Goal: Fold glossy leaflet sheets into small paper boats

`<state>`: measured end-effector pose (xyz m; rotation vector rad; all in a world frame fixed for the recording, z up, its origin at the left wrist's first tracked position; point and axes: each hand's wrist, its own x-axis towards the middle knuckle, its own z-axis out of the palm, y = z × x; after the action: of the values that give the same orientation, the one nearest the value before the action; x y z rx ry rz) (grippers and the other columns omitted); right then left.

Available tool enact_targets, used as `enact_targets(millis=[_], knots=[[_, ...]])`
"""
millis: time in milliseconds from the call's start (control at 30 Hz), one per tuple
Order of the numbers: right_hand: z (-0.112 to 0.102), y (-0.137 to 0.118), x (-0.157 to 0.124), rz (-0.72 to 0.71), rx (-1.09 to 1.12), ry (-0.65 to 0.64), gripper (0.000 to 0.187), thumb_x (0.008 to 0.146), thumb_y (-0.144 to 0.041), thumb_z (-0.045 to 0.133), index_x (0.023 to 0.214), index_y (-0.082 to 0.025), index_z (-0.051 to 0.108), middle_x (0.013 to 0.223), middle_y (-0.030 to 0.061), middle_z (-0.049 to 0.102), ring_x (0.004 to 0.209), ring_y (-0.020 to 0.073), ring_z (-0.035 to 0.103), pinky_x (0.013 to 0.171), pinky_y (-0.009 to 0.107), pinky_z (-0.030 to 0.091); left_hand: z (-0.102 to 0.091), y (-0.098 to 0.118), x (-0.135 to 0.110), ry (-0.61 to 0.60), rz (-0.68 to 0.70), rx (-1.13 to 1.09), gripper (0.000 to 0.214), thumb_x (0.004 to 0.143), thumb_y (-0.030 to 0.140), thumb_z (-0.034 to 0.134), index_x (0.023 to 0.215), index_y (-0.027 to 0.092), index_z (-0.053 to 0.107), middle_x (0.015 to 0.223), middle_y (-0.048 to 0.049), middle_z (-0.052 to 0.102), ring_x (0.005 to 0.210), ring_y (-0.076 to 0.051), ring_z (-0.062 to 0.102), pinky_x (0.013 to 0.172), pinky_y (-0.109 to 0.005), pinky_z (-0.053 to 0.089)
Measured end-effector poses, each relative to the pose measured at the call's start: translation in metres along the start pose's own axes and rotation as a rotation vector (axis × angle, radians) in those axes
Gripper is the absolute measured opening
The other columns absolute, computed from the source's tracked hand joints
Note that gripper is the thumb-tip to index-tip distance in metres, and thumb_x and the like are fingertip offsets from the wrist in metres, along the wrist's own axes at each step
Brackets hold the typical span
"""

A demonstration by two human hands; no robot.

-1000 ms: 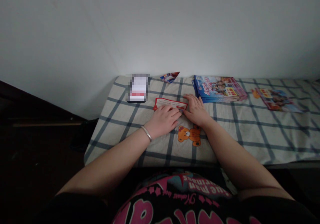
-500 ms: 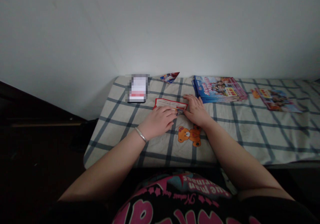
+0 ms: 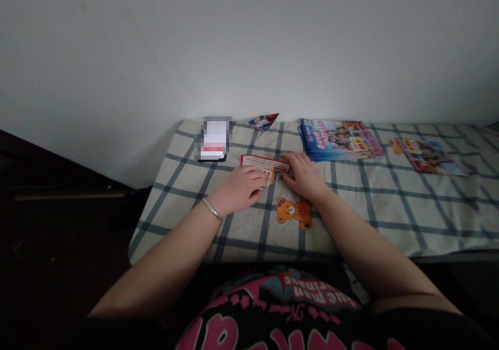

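Observation:
A folded flyer [image 3: 266,163] with a red edge, printed text and an orange-and-blue patch lies on the checked cloth in front of me. My left hand [image 3: 240,188], a silver bangle at its wrist, rests over the flyer's left part. Its fingers are slightly bent, lie on the paper and cover some of it. At the right end is my right hand [image 3: 306,177], thumb and fingers apart, touching the paper's edge. A printed bear [image 3: 294,213] on the cloth shows just below the hands.
Behind the flyer stands a small folded paper piece [image 3: 264,122]. A phone [image 3: 213,139] with a blurred screen lies to the left. Right of my hands are a stack of colourful flyers [image 3: 339,141] and a single flyer [image 3: 434,156]. The wall [image 3: 249,43] borders the cloth-covered table [image 3: 175,215].
My left hand has slid left and slightly down across the flyer, uncovering more of its orange print. My right hand stays at the right end, shifted slightly.

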<state>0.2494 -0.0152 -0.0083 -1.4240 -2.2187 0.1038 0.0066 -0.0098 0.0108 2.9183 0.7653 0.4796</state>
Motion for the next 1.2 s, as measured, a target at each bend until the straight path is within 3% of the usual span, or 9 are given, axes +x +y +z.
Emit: enact_targets(millis=[200,333,500,633,900,1200], knots=[[-0.001,-0.008,0.001,-0.087,0.072,-0.028,0.047,0.085,-0.019,0.059,0.132,-0.019,0.053,0.122,0.0112,0.066,0.113,0.0274,0.058,0.098,0.045,0.049,-0.001,0.006,0.000,0.100,-0.026,0.062,0.018,0.083,0.018,0.063,0.101,0.021,0.067,0.117,-0.0042,0.066,0.135,-0.030,0.039,0.112,-0.052,0.037],[0.000,-0.009,0.002,-0.148,0.104,-0.049,0.040,0.085,-0.015,0.058,0.124,-0.020,0.059,0.115,0.0087,0.069,0.107,0.0249,0.060,0.096,0.042,0.050,-0.004,0.007,-0.001,0.173,-0.067,0.132,0.043,0.081,0.021,0.066,0.124,0.021,0.059,0.137,-0.0095,0.052,0.139,-0.031,0.034,0.118,-0.054,0.029],[-0.004,-0.010,0.003,-0.189,0.100,-0.070,0.030,0.085,-0.016,0.061,0.114,-0.020,0.065,0.110,0.0089,0.070,0.105,0.0252,0.060,0.096,0.044,0.050,-0.007,0.006,-0.002,0.104,-0.124,0.154,0.068,0.082,0.031,0.066,0.144,0.022,0.041,0.139,-0.0081,0.052,0.139,-0.031,0.036,0.121,-0.057,0.019],[-0.007,-0.012,0.003,-0.213,0.113,-0.085,0.031,0.085,-0.017,0.062,0.116,-0.020,0.066,0.112,0.0089,0.071,0.106,0.0250,0.060,0.096,0.043,0.049,-0.008,0.006,-0.002,0.051,-0.144,0.144,0.063,0.084,0.032,0.063,0.142,0.021,0.043,0.136,-0.0072,0.055,0.126,-0.027,0.049,0.121,-0.054,0.017],[-0.004,-0.009,0.003,-0.265,0.141,-0.065,0.019,0.090,-0.023,0.061,0.106,-0.022,0.070,0.112,0.0070,0.072,0.108,0.0236,0.062,0.097,0.044,0.049,-0.006,0.005,-0.001,0.010,-0.134,0.180,0.041,0.085,0.031,0.061,0.125,0.020,0.058,0.125,-0.0049,0.064,0.116,-0.024,0.056,0.117,-0.047,0.027],[-0.007,-0.014,0.002,-0.280,0.077,-0.074,0.021,0.090,-0.028,0.063,0.108,-0.020,0.069,0.113,0.0083,0.071,0.106,0.0239,0.062,0.096,0.043,0.049,-0.005,0.008,0.003,0.041,-0.103,0.240,0.028,0.088,0.023,0.059,0.115,0.016,0.062,0.120,-0.0082,0.069,0.109,-0.022,0.065,0.114,-0.048,0.031]])
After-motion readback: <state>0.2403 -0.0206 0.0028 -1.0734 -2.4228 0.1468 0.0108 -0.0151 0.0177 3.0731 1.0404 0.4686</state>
